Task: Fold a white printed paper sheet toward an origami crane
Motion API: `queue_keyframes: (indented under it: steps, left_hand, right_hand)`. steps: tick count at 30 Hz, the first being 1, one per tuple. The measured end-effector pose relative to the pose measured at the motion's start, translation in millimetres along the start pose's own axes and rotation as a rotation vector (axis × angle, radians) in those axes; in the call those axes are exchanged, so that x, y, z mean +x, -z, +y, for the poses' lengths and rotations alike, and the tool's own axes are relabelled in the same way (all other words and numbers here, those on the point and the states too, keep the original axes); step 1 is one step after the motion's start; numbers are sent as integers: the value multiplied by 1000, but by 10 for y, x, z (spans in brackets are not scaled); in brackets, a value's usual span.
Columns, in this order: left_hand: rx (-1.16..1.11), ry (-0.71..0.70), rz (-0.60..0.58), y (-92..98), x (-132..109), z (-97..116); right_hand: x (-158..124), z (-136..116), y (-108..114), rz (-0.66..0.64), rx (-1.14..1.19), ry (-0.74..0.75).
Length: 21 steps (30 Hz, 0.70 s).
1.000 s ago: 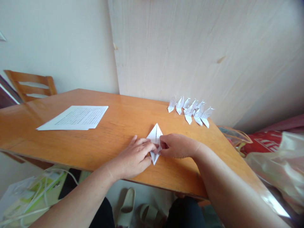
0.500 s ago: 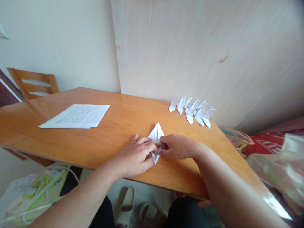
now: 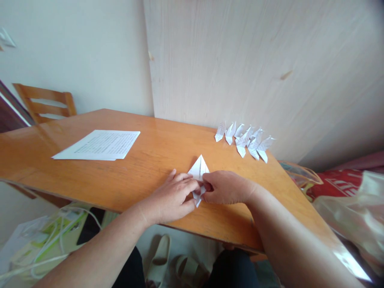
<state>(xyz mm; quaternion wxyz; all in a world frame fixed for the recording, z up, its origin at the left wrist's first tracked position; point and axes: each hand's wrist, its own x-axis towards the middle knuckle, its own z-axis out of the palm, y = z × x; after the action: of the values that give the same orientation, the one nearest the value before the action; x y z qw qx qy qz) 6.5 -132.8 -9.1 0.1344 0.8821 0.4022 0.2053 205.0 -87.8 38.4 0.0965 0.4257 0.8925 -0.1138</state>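
Note:
A small folded white paper [image 3: 199, 167], kite-shaped with a pointed top, lies on the wooden table [image 3: 156, 160] near its front edge. My left hand [image 3: 176, 196] rests on its left side, fingers bent and pressing on the lower part. From the right, my right hand [image 3: 226, 187] pinches the paper's right edge between thumb and curled fingers. The fingertips of both hands nearly meet and cover the middle of the paper. Several folded paper figures [image 3: 241, 144] with printed lines stand in rows at the back right of the table.
A stack of printed sheets [image 3: 99, 145] lies on the left of the table. A wooden chair [image 3: 49, 106] is beyond it. Bags [image 3: 354, 208] are at the right, cables and packets [image 3: 51, 240] at the lower left. Slippers [image 3: 160, 256] are on the floor.
The whole view has shifted slightly. Both hands keep nearly the same hold on the paper, with the right hand slightly lower.

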Motion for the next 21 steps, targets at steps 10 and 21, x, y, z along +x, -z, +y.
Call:
queue_keyframes:
  steps: [10, 21]
  left_hand:
    - [-3, -4, 1, -14, -10, -16]
    - [-8, 17, 4, -16, -27, -21]
  right_hand:
    - [-1, -25, -2, -18, -29, -17]
    - [-23, -42, -14, 7, -43, -13]
